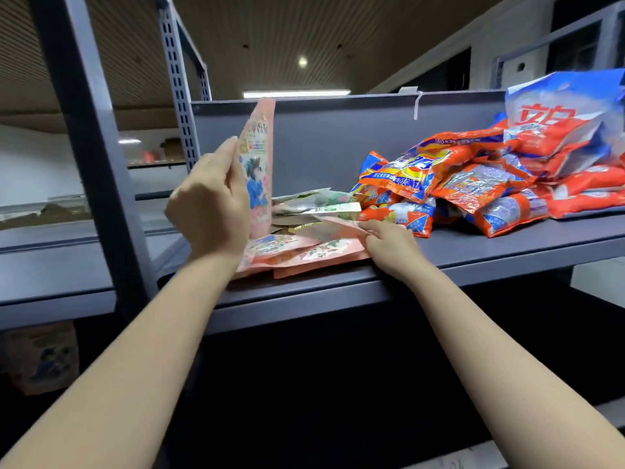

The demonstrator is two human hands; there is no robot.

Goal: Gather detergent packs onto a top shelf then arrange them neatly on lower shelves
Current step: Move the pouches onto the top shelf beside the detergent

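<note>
At the top shelf (pixel 473 252), the left hand (pixel 209 211) holds a pink detergent pack (pixel 258 164) upright while the right hand (pixel 389 240) apparently pinches another in the flat pink pile (pixel 304 252), which could slide off the shelf's front edge if tugged.

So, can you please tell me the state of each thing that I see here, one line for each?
Left hand: grips the upright pink pack.
Upright pink pack: held on end above the shelf.
Right hand: pinches a flat pink pack.
Flat pink packs: lying overlapped at the shelf's front.
Orange packs: heaped loosely, unsorted.
Blue-white bag: resting on top of the heap.
Shelf: holding all the packs.
</note>
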